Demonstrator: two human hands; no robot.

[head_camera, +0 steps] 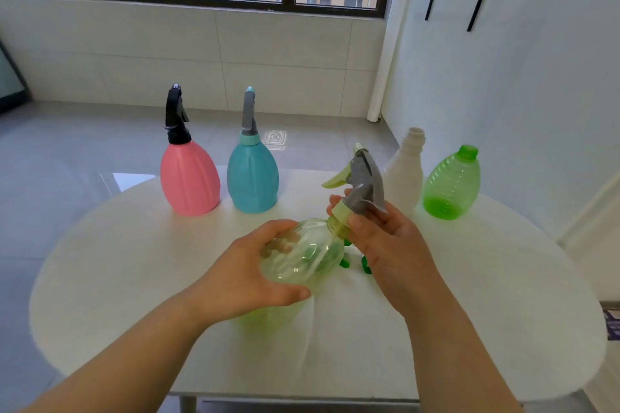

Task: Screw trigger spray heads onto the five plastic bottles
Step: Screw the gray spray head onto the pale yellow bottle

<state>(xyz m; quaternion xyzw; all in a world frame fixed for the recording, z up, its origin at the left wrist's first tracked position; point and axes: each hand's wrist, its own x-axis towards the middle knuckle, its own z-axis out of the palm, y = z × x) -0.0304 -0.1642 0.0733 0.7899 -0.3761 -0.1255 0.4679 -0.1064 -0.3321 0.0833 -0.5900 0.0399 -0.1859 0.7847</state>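
Observation:
My left hand (pixel 255 275) grips a pale green clear bottle (pixel 302 253), tilted above the table's middle. My right hand (pixel 385 238) is closed around the collar of a grey spray head (pixel 364 183) with a light green trigger, seated on that bottle's neck. At the back left stand a pink bottle (pixel 189 178) with a black spray head and a teal bottle (pixel 252 176) with a grey spray head. At the back right a white bottle (pixel 404 178) and a bright green bottle (pixel 451 183) stand with bare necks. Green parts (pixel 365 265) lie partly hidden under my right hand.
The bottles stand on a white oval table (pixel 134 278). A white wall with cabinet doors (pixel 520 77) is close on the right. Grey tiled floor (pixel 67 157) lies behind the table under a window.

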